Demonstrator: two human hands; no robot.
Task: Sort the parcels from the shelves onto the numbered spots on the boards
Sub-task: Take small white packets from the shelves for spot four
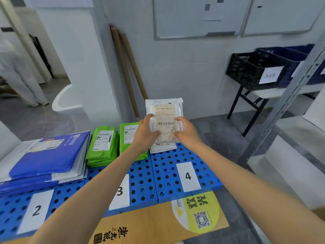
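At the centre of the frame both hands hold up a clear plastic parcel (165, 118) with a printed shipping label and barcode facing the camera; the left hand (146, 132) is closed on its left edge, the right hand (186, 131) on its right edge, thumbs laid across the front; the parcel stands upright above the far end of the blue perforated boards (163, 175). Just below it, on the board marked by the label 4 (188, 176), lies a small pile of white parcels (163, 147), partly hidden by the hands; left of that, behind the label 3 (120, 191), sit two stacks of green parcels (103, 147); at the left of the frame, beyond the label 2 (37, 210), rests a stack of blue and white mailers (47, 159). A flattened cardboard sheet (158, 224) lies along the boards' near edge; at the upper right a black crate (253, 69) stands on a folding worktop (274, 93).
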